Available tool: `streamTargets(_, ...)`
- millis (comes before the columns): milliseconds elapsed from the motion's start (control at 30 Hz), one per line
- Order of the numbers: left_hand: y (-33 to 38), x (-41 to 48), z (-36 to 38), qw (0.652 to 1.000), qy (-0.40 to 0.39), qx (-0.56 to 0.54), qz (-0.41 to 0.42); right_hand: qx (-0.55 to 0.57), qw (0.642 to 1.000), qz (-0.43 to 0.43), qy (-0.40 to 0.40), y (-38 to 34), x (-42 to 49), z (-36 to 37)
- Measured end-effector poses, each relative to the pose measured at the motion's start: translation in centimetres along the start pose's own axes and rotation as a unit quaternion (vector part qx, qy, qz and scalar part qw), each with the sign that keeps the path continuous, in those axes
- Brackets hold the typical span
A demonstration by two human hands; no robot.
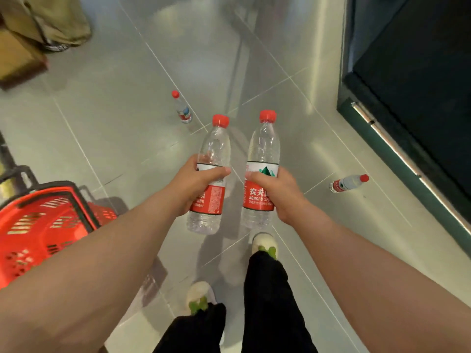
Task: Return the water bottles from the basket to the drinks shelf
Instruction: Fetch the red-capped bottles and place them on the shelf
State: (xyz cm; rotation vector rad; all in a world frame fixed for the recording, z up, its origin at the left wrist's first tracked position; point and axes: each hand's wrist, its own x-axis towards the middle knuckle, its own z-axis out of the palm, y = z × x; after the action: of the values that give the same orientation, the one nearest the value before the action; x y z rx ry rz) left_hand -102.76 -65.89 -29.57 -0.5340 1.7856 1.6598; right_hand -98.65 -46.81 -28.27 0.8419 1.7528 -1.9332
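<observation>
The person stands on a grey tiled floor (114, 110) with both bare arms stretched forward, a water bottle in each hand. The left hand (190, 183) grips the left bottle (214, 149) at its label, fingers wrapped round the far side and thumb lying across the front. The right hand (276, 191) grips the right bottle (263, 143) the same way, thumb over the top of the red label. Both bottles are clear with red caps, held nearly upright and just beside each other without touching, well above the floor.

The red basket (54, 193) sits on the floor at the lower left, partly hidden by the left forearm; what lies inside it cannot be made out. A third bottle (183, 110) stands upright on the floor beyond the hands. A fourth bottle (348, 183) lies on its side to the right, cap pointing towards a dark green unit (382, 138) with a metal strip along its lower edge; this may be the foot of the drinks shelf, though the angle shows too little to tell.

Below the hands are black trousers and two pale shoes (263, 244) with green tops. A cardboard box (17, 59) rests at the upper left, blurred, with another person's trouser leg and shoe behind it.
</observation>
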Motion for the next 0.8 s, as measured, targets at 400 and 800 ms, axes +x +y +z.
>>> streamTargets(400, 4.2, -21.9, -9.7, 0.978, 0.192, -0.065, 0.051, -0.193, 0.957, -0.097, -0.193, -9.7, -15.7, 11.1)
streamTargets(800, -1.7, -34.9, -7.3, 0.795, 0.502, -0.323, 0.103, -0.378, 0.774, -0.13, -0.491, -11.9, -19.8, 20.3)
